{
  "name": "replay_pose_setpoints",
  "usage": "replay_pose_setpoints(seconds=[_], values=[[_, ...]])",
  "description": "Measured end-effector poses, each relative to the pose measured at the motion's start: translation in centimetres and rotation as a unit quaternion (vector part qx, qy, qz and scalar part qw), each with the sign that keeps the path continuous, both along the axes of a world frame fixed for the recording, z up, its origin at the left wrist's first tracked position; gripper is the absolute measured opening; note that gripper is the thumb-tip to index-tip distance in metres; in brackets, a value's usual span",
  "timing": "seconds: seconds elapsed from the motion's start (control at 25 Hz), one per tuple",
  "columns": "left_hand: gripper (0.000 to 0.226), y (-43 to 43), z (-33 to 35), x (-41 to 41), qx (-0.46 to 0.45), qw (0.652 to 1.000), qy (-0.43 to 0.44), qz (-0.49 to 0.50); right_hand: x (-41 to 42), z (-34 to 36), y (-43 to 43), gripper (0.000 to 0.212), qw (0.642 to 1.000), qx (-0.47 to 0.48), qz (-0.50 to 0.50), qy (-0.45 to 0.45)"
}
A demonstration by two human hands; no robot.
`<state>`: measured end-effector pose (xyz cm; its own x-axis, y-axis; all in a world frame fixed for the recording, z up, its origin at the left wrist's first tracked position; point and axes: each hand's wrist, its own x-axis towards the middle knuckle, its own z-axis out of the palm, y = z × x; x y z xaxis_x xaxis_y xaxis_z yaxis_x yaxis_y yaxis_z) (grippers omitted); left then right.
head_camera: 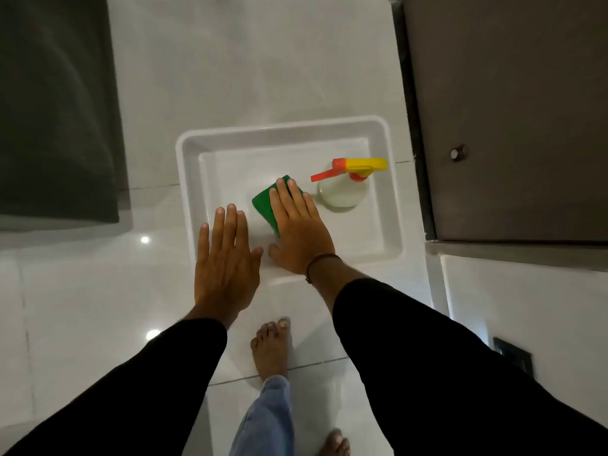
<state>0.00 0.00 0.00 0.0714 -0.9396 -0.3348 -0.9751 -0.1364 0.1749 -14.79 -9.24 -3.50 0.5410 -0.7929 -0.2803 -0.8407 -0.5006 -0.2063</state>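
Lying on the tiled floor, a white tray keeps the cleaning kit together. The left hand and right hand extend over it, flat-fingered and holding nothing. A spray bottle stands upright at the right. The green sponge lies mid-tray under the right hand's fingers; contact cannot be told.

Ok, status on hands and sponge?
Left hand open over tray edge. Right hand open over green sponge, contact unclear. Spray bottle close beside, not touching.

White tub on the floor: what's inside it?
Inside the white tub are a green sponge and a spray bottle with a yellow and orange head. The right hand covers part of the sponge; the left hand hides the tub's near left corner.
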Motion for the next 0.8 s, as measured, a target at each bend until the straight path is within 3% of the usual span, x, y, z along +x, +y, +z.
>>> replay_pose_setpoints(seconds=[0.2,0.48,0.68,0.8], values=[[0.072,-0.9,-1.2,-0.2,0.007,0.999,-0.018,-0.028,-0.1,-1.6,-0.9,0.060,0.999,-0.025,0.028,0.022],[0.067,1.9,4.5,-3.2,-0.013,0.999,-0.017,-0.050,-2.8,4.6,2.8,0.054,0.999,-0.041,0.003,-0.027],[0.075,8.8,10.4,-9.4,0.009,0.997,-0.018,-0.080,-10.5,11.3,13.1,0.058,0.996,-0.025,-0.069,-0.041],[0.073,13.5,11.3,-14.3,0.005,0.996,-0.014,-0.092,-16.2,12.2,20.4,0.074,0.991,0.016,-0.128,-0.047]])
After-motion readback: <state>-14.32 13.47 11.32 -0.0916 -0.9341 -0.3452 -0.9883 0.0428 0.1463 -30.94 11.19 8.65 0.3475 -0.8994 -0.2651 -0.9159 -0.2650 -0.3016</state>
